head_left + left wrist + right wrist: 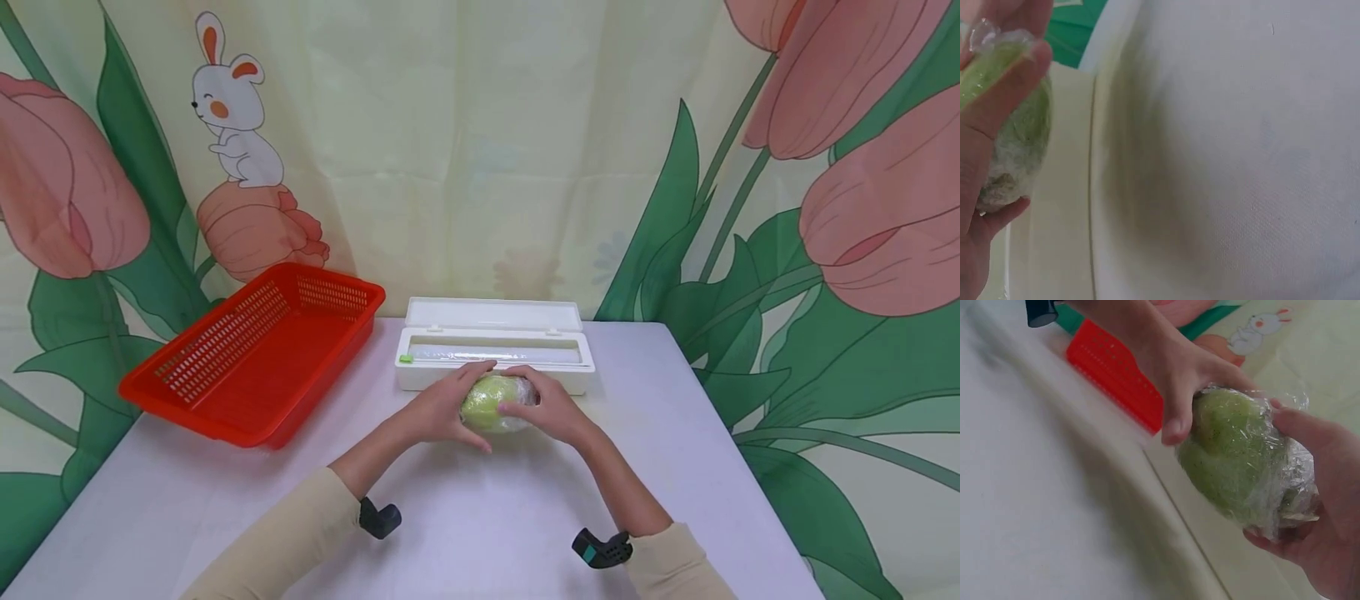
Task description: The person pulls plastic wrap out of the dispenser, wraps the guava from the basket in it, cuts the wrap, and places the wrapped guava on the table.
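Note:
Over the front of the white box, both hands hold an oval green fruit [483, 403] wrapped in clear cling film. My left hand [442, 410] is round its left side, thumb spread toward the near side. On the other side, my right hand [557, 410] grips the right end, with the thumb across the film. The right wrist view shows the fruit [1232, 456] close up, its film bunched and wrinkled near the right hand [1329, 481]. A paler, brownish end of the fruit [1007, 169] shows in the left wrist view, beside the left hand [979, 169].
The white cling film dispenser box [405, 379] stands behind the hands, its lid [491, 314] raised. Inside lies a film roll [495, 353]; a small green piece [406, 359] sits at its left end. A red plastic basket [322, 392] stands at the table's [465, 533] left.

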`<state>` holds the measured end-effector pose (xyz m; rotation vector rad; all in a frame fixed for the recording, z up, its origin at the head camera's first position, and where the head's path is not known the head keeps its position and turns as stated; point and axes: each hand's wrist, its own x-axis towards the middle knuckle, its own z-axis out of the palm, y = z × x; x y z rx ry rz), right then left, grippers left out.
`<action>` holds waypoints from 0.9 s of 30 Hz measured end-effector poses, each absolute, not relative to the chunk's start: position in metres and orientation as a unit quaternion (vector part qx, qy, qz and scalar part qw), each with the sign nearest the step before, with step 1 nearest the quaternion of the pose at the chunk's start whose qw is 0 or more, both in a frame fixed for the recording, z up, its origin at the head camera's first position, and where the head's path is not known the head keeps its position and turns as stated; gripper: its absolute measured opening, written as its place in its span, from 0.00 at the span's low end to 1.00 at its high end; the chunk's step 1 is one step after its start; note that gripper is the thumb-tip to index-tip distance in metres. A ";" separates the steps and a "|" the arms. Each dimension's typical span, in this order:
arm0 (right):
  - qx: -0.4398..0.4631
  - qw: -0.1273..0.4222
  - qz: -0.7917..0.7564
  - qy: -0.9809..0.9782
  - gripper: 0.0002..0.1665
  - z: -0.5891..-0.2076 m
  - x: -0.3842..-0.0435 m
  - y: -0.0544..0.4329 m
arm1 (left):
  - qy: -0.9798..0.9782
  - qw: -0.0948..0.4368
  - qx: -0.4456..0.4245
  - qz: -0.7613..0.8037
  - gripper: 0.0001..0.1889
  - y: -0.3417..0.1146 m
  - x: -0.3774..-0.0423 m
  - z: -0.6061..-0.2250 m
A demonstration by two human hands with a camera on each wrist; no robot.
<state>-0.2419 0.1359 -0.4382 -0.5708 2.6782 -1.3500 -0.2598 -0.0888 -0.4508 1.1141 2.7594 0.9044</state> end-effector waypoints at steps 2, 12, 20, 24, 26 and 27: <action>-0.182 0.043 -0.445 0.876 0.30 -0.438 -0.242 0.135 | 0.893 0.015 0.353 0.280 0.61 -0.088 -0.259 -0.450; -0.168 0.067 -0.473 0.862 0.36 -0.436 -0.240 0.132 | 0.892 -0.011 0.356 0.279 0.43 -0.091 -0.259 -0.448; -0.161 0.051 -0.483 0.859 0.39 -0.438 -0.238 0.131 | 0.906 0.012 0.329 0.268 0.58 -0.090 -0.261 -0.448; -0.147 0.032 -0.472 0.869 0.40 -0.439 -0.238 0.126 | 0.902 -0.022 0.346 0.258 0.62 -0.083 -0.258 -0.447; -0.137 0.029 -0.467 0.873 0.40 -0.438 -0.237 0.123 | 0.902 -0.048 0.352 0.247 0.61 -0.080 -0.255 -0.446; -0.132 0.030 -0.464 0.875 0.41 -0.437 -0.237 0.122 | 0.903 -0.060 0.352 0.240 0.60 -0.078 -0.254 -0.445</action>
